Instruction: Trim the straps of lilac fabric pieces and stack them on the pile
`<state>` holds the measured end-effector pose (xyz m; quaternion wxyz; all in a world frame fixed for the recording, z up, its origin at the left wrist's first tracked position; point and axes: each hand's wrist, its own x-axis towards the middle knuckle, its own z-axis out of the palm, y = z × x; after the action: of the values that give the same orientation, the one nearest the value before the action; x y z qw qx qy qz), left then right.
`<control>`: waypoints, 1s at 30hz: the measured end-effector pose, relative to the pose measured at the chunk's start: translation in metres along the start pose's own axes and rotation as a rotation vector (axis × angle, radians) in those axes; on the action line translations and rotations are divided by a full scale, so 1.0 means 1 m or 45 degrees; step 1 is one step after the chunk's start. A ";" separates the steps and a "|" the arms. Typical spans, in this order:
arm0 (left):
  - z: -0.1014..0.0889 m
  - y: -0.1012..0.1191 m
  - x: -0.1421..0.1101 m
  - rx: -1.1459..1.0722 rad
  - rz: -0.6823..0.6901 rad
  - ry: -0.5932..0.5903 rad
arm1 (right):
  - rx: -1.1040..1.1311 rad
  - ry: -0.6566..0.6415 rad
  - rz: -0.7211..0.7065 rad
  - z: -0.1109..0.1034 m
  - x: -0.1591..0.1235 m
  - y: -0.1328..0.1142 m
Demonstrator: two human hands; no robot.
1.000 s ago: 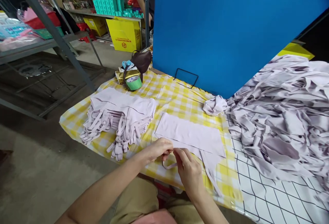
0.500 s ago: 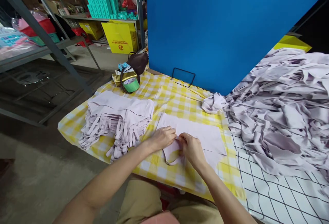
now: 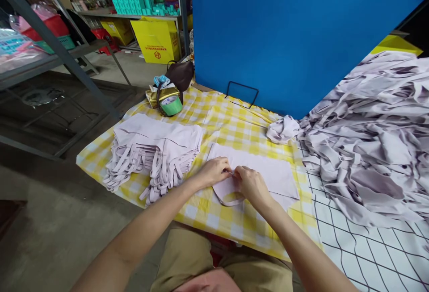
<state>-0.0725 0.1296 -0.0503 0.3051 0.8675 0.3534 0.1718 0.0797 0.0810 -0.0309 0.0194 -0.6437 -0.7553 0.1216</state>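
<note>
A pale lilac strappy garment (image 3: 271, 173) lies flat on the table in front of me, one strap curving toward the front edge. Over its left part, my left hand (image 3: 217, 170) is closed, its fingertips pinching the fabric. Close beside it, my right hand (image 3: 250, 182) pinches the same garment with thumb and forefinger. The exact bit of cloth between the fingertips is too small to make out. To the left sits a neat stack of matching garments (image 3: 157, 135), their straps hanging toward the front edge.
A yellow checked cloth (image 3: 201, 205) covers the table. Rising on the right is a large heap of loose lilac garments (image 3: 372, 149). Behind stand a blue panel (image 3: 284, 37) and a thin black wire stand (image 3: 243, 85). Green tape (image 3: 171, 105) and a dark bag (image 3: 181, 75) lie at the back left.
My hands stay close together at the garment, with the fingertips shifted slightly. The whole view has tilted a little downward on the left side.
</note>
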 end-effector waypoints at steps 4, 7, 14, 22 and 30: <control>-0.001 0.000 0.000 0.009 0.010 0.006 | -0.097 -0.036 -0.014 -0.005 0.000 -0.006; 0.000 0.000 0.001 0.026 0.027 0.000 | -0.156 -0.058 -0.023 -0.009 -0.001 -0.011; 0.001 0.001 0.002 0.074 -0.039 0.004 | -0.204 -0.101 -0.069 -0.019 0.000 -0.025; 0.004 0.004 0.002 0.084 -0.108 0.065 | -0.012 -0.024 0.010 -0.011 0.005 -0.026; 0.010 -0.001 -0.005 0.056 -0.070 0.105 | 0.809 0.158 0.390 0.010 -0.024 -0.024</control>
<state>-0.0715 0.1225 -0.0586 0.2758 0.8561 0.3929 0.1913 0.0585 0.0525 -0.0321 0.2460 -0.7174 -0.5720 0.3126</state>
